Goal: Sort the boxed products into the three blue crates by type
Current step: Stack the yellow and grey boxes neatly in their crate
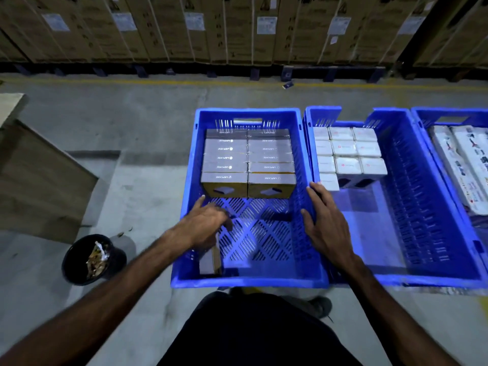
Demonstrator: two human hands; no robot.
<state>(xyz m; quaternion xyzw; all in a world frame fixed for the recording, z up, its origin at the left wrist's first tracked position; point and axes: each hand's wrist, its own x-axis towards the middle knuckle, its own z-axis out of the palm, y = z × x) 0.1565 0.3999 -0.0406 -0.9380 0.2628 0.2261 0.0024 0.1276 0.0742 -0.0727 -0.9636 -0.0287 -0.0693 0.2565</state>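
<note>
Three blue crates stand side by side on the floor. The left crate point(184, 207) holds two rows of grey-and-yellow boxes point(248, 165) packed at its far end. One more such box point(210, 261) stands at the near left corner, just below my left hand point(208, 225), whose fingers hang loosely apart over it. My right hand point(326, 223) lies flat and open on the rim between the left and middle crate. The middle crate point(422, 276) carries several white boxes point(348, 154) at its far left. The right crate point(449, 112) holds long white packages point(464, 165).
A black bin point(92, 260) with scraps sits on the floor to the left. A cardboard sheet point(39, 180) leans further left. Stacked cartons point(237, 27) on pallets line the back behind a yellow floor line. My legs are at the bottom centre.
</note>
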